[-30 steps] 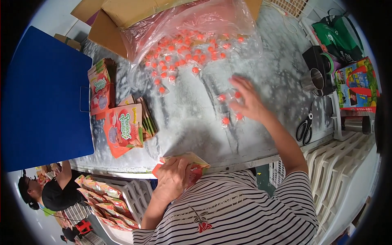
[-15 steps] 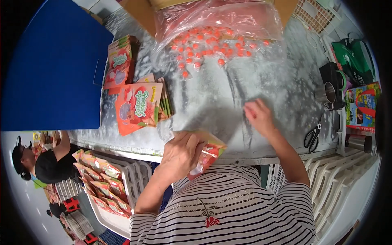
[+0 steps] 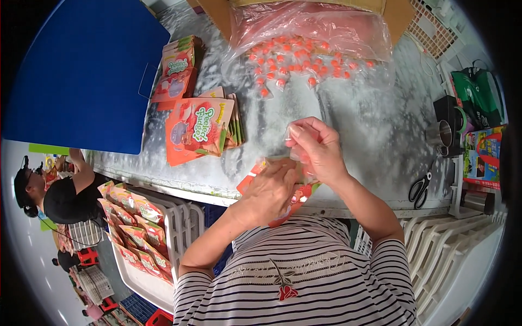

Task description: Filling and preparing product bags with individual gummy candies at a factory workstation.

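Note:
My left hand (image 3: 270,187) is closed on an orange-red snack pouch (image 3: 247,179), near the front edge of the table and close to my body. Just above the pouch's top, my right hand (image 3: 321,149) is pinched, with a small clear-wrapped piece partly showing between its fingers. Its contents are mostly hidden. Farther off, many small orange-red candies in clear wrappers (image 3: 312,81) lie loose before a clear plastic liner (image 3: 310,27). To the left lies a fanned pile of flat pouches (image 3: 198,127), with an upright stack of pouches (image 3: 176,70) behind it.
A big blue bin (image 3: 87,76) stands at the left. Below it, a white tray (image 3: 128,274) holds several filled pouches. Scissors (image 3: 420,190) and a metal cup (image 3: 438,133) are at the right edge. A cardboard box (image 3: 401,19) stands at the back. A person (image 3: 70,195) works at far left.
My right hand has come leftward, from the bare table to just above the pouch, and is now pinched. My left hand has moved slightly right with the pouch. The whole view has shifted a little.

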Demonstrator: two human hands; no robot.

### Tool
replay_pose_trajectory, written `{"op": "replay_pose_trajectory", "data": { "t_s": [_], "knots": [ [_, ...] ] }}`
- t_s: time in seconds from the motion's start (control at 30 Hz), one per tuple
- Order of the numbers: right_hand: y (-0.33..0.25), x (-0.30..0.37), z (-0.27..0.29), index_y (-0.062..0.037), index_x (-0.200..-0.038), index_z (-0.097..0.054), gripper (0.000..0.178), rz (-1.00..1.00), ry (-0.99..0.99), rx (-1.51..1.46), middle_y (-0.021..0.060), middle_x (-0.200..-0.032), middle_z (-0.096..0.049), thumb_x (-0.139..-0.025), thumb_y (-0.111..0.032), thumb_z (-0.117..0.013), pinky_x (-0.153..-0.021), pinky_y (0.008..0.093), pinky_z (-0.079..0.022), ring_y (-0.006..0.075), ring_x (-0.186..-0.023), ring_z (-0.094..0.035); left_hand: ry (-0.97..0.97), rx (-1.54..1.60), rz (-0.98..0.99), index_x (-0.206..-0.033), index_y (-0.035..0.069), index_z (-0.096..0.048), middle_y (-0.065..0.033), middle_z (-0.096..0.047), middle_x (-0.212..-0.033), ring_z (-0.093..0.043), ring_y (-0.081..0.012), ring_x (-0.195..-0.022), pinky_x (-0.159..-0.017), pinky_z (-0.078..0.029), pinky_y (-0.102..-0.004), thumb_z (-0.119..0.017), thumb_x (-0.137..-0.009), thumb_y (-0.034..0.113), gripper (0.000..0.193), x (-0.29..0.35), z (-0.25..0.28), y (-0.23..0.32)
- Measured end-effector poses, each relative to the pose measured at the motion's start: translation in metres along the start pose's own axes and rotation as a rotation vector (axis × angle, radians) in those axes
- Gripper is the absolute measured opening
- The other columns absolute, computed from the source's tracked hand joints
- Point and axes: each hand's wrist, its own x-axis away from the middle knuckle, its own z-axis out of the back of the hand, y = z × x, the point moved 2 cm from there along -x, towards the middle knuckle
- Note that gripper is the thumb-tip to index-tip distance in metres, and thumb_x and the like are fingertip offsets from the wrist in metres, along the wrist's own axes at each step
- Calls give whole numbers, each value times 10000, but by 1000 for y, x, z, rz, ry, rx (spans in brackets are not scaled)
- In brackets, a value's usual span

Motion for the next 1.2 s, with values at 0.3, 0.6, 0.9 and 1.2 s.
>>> {"op": "replay_pose_trajectory", "data": {
  "t_s": [0.3, 0.6, 0.9, 1.2],
  "knots": [
    [5, 16, 8, 0, -1019, -528, 192, 481, -128, 822, 130, -779, -621, -939, -165, -584, -633, 350, -481, 237, -679, -615, -41, 93, 40, -1015, -49, -546, -232, -585, -1009, -557, -408, -1028, -916, -447, -452, -601, -771, 6, 257, 5, -3, 4],
    [-1, 35, 13, 13, -1097, -529, 181, 494, -248, 1070, 155, -1029, -578, -919, 2, -498, -767, 361, -504, 309, -872, -616, 177, 108, -57, -940, -37, -593, -170, -597, -940, -599, -356, -874, -765, -500, -412, -677, -716, -63, 242, 4, -9, 4],
    [-26, 40, -1, 3, -1201, -530, 341, 87, -567, 1418, 207, -1103, -612, -870, 40, -461, -885, 403, -491, 392, -990, -598, 195, 44, -85, -887, -19, -576, -159, -585, -881, -591, -341, -811, -737, -492, -401, -677, -692, -35, 220, 5, -4, 4],
    [-19, 35, 44, -5, -1203, -582, 361, 227, -289, 775, 98, -1147, -650, -870, -122, -654, -818, 320, -499, 150, -980, -622, 315, -171, -54, -935, 2, -570, -126, -595, -827, -590, -316, -732, -641, -485, -411, -679, -742, -26, 223, 8, 56, -1]
  ]
}}
